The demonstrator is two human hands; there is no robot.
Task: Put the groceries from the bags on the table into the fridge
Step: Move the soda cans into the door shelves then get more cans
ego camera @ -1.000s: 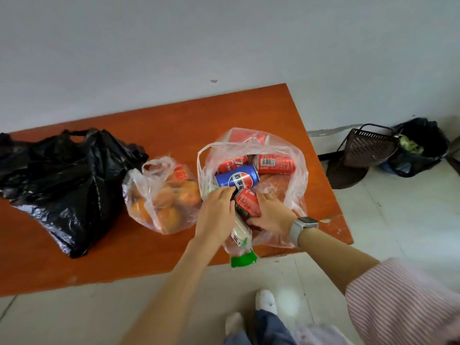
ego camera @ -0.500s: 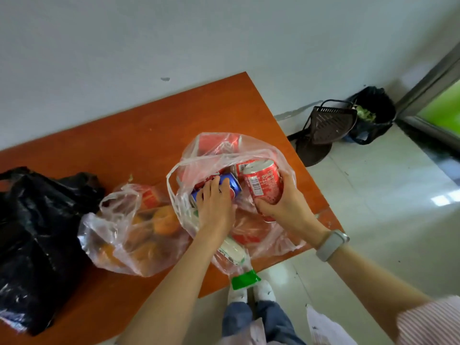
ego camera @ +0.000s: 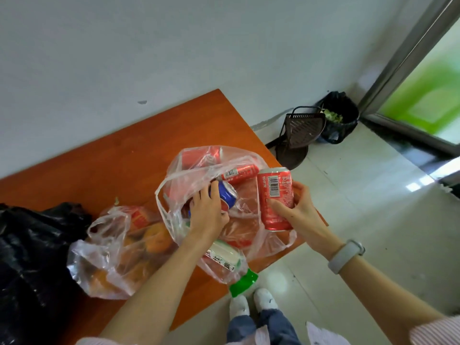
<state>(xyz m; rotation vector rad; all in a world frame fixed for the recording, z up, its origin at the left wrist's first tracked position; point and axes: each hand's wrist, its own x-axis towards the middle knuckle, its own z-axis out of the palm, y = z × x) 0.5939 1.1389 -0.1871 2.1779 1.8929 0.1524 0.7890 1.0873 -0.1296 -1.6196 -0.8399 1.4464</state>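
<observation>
A clear plastic bag (ego camera: pixel 196 163) of drink cans lies on the orange table (ego camera: pixel 119 158) near its right corner. My right hand (ego camera: pixel 296 210) grips a red can (ego camera: pixel 275 197) upright, lifted just outside the bag's right side. My left hand (ego camera: pixel 206 212) reaches into the bag and closes on a blue can (ego camera: pixel 227 194). Another red can (ego camera: pixel 239 173) lies inside behind it. A green-capped bottle (ego camera: pixel 225 260) pokes out of the bag over the table's front edge.
A second clear bag (ego camera: pixel 117 255) with oranges sits left of the can bag, and a black bag (ego camera: pixel 29 265) lies at the far left. On the floor to the right stand a brown dustpan (ego camera: pixel 298 130) and a black bin (ego camera: pixel 341 118). A glass door (ego camera: pixel 428 90) is at the right.
My right hand has lifted the red can out of the bag to the right. My left hand stays in the bag on the blue can. The view has swung to the right.
</observation>
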